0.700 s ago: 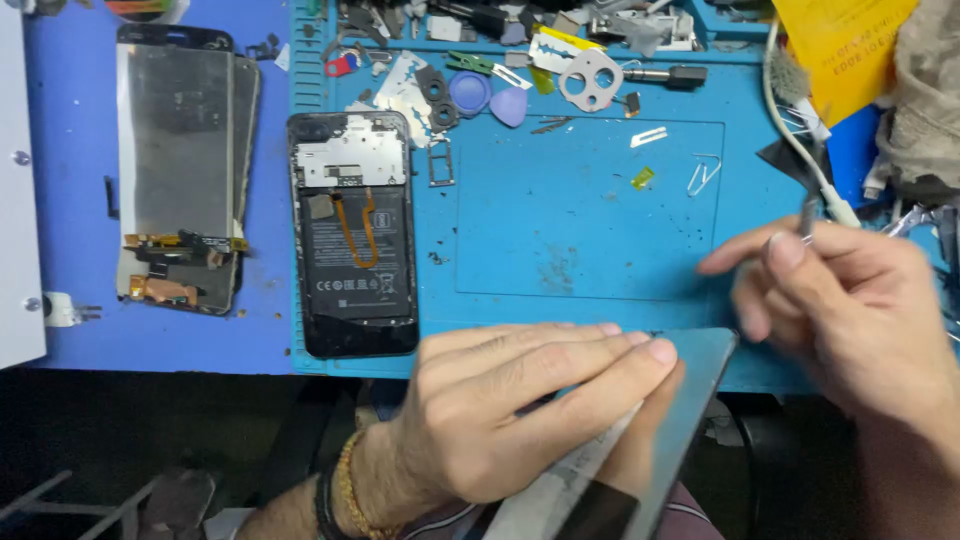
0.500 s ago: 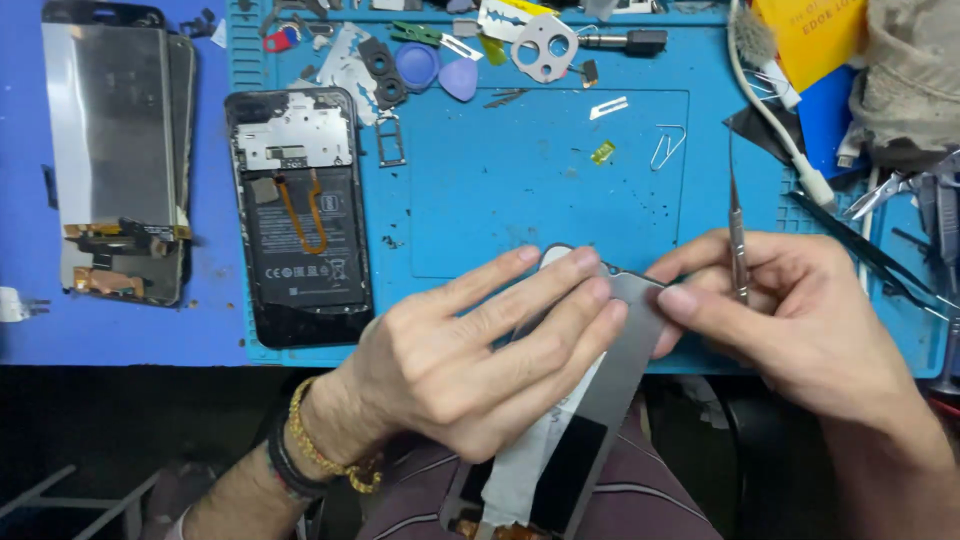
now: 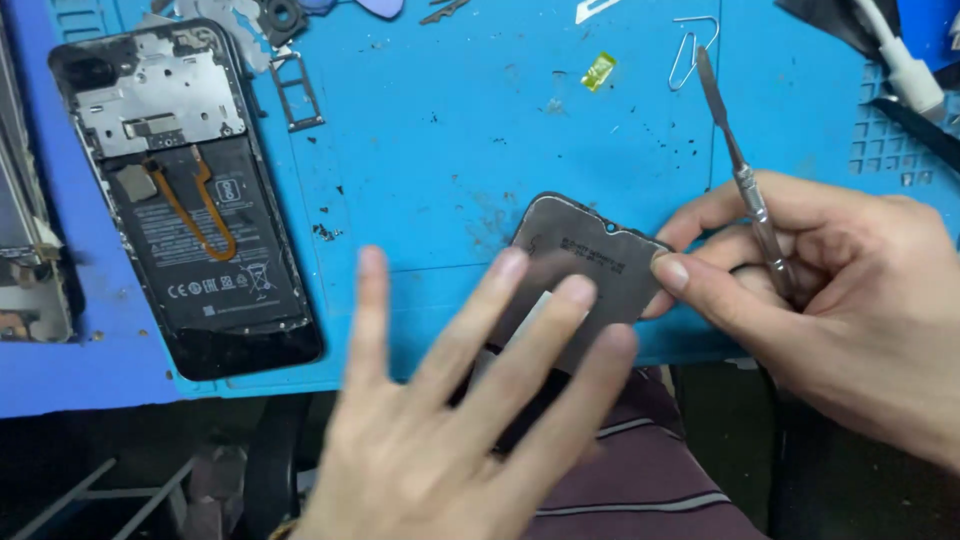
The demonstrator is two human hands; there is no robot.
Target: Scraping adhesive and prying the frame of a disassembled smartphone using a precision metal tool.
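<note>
- The right hand (image 3: pixel 850 300) pinches the upper right corner of a phone display panel (image 3: pixel 585 270) between thumb and fingertips; the same hand also carries a thin metal spudger (image 3: pixel 745 180), its flat blade pointing up and away over the mat.
- The display panel shows its dull grey metallic back, with rounded top corners and a small notch in the top edge. Its top lies over the near edge of the blue work mat (image 3: pixel 450 130); its lower part is hidden behind the left hand.
- The left hand (image 3: pixel 470 420) is blurred, palm down, fingers spread wide and straight; its fingertips overlap the panel's lower left part, but I cannot tell whether they press on it.
- The mat is matte blue silicone, speckled with dark crumbs and scuffs.
- At the left lies an opened smartphone (image 3: pixel 185 200), back cover off: black battery, orange flex cable looped over it, silver shielding plate above.
- Just beside the phone's top right sits a metal card tray (image 3: pixel 297 90).
- Farther up the mat are a bent paperclip (image 3: pixel 690 45) and a small yellow-green scrap (image 3: pixel 598 70).
</note>
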